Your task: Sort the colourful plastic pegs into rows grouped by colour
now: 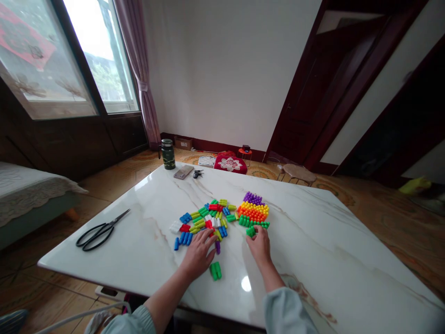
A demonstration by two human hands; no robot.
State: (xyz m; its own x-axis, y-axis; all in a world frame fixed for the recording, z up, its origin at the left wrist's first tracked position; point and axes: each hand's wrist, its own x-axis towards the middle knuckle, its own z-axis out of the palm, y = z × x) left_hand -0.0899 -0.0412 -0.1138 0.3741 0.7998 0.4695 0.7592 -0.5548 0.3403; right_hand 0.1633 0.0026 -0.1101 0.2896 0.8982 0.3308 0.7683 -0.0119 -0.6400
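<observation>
My left hand [200,250] lies over the near edge of a loose pile of colored plastic pieces [200,221], fingers stretched out and apart. Blue, white, red, yellow-green and green pieces make up the pile. Between finger and thumb, my right hand [260,246] pinches a green plastic piece [250,231]. It is just in front of a block of pieces sorted in rows [253,211]: purple at the back, then yellow, orange and green. A separate green piece [215,271] rests on the table near my left wrist, and a purple piece [218,247] is beside my left thumb.
Black-handled scissors [100,233] lie at the left of the white marble-patterned table [323,250]. Toward the far left corner are a camouflage bottle [168,154], a phone [183,172] and keys [198,174]. A stool [299,172] stands beyond the table.
</observation>
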